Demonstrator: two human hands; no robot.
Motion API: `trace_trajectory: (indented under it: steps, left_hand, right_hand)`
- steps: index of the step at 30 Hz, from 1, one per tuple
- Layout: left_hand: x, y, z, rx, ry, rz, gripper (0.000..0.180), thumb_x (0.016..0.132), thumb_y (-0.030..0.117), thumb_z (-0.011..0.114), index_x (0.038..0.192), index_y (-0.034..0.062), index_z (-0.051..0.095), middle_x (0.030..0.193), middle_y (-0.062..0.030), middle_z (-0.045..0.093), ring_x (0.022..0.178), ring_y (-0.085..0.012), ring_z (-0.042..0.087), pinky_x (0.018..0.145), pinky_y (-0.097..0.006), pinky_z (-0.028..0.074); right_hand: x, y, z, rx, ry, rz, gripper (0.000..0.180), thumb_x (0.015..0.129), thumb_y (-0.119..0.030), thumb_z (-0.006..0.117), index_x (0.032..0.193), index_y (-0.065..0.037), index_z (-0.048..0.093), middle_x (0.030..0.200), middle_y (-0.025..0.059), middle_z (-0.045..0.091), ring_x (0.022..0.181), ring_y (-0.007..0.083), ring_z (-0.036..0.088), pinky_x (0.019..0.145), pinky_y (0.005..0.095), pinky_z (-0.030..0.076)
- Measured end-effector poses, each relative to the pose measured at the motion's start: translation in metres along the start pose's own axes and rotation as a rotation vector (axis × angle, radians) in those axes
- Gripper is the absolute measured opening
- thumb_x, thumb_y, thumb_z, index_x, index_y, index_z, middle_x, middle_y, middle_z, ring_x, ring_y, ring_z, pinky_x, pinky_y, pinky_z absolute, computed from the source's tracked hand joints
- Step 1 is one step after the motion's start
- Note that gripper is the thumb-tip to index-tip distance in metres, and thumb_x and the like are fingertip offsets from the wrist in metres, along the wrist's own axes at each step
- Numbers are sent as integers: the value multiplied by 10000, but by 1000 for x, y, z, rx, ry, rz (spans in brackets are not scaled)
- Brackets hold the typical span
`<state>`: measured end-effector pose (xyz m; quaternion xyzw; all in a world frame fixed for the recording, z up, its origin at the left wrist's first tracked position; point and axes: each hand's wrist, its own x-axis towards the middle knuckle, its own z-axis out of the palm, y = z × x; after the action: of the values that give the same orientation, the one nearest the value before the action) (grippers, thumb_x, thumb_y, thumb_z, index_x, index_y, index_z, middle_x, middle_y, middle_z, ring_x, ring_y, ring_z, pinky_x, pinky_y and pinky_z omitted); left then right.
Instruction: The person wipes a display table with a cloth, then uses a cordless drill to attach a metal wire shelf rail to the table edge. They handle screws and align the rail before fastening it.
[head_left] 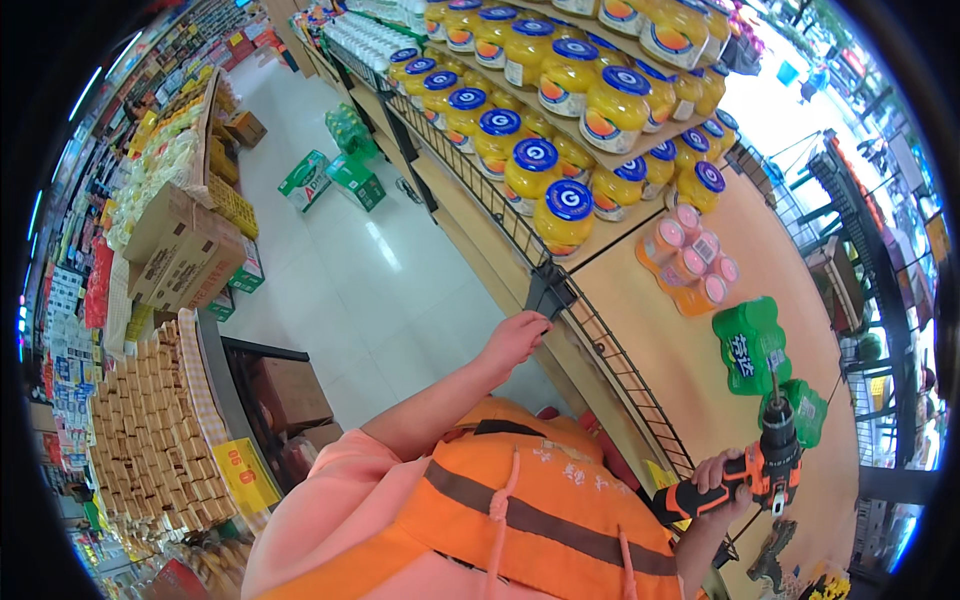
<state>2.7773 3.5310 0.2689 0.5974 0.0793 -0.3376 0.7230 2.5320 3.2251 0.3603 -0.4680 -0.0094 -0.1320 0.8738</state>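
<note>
My left hand point(517, 338) is closed, its fingers pinching the lower end of a flat black piece point(543, 296), perhaps a bracket. That piece meets the black wire rail point(622, 380) along the edge of a light-wood display shelf point(655, 350). Wrapped round the handle of an orange and black cordless drill point(780, 462), my right hand point(722, 475) holds it at the lower right. The drill's thin bit points toward the far side, over green-wrapped packs point(750, 345) on the shelf. What fastens the black piece to the rail cannot be made out.
Large yellow fruit jars point(565, 215) with blue lids stand in tiers on the shelf, beside a pack of pink-topped cans point(690, 260). Green boxes point(355, 182) sit on the tiled aisle floor. Brown cartons point(180, 250) and stacked packaged goods point(150, 430) line the left.
</note>
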Motion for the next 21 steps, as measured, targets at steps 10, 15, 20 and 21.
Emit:
trace_trajectory:
  steps: [10, 15, 20, 21]
  left_hand:
    - [44, -17, 57, 251, 268, 125, 264, 920, 315, 577, 864, 59, 606, 715, 21, 534, 652, -70, 456, 600, -240, 383]
    - [52, -16, 62, 307, 307, 196, 347, 928, 376, 580, 756, 76, 560, 641, 51, 453, 594, -54, 389, 546, -225, 339]
    - [63, -7, 64, 376, 269, 40, 372, 923, 351, 594, 729, 34, 586, 630, 21, 497, 611, -77, 435, 583, -249, 377]
    - [64, -7, 64, 377, 244, 0, 379, 922, 345, 598, 732, 16, 600, 625, 12, 509, 610, -88, 451, 590, -263, 393]
  right_hand:
    - [54, -21, -70, -111, -32, 468, 608, 737, -342, 704, 1191, -20, 461, 918, 135, 577, 653, 213, 589, 589, 322, 484]
    - [89, -11, -80, -282, -60, 547, 569, 741, -221, 665, 1224, 22, 489, 1048, 218, 611, 703, 244, 656, 627, 328, 548]
    - [122, 4, -77, -583, -123, 667, 442, 732, -63, 634, 1164, -18, 556, 979, 127, 649, 735, 191, 648, 646, 322, 546]
    - [130, 6, -77, -627, -193, 664, 440, 721, -7, 623, 1155, -33, 561, 962, 91, 655, 734, 162, 636, 653, 320, 546]
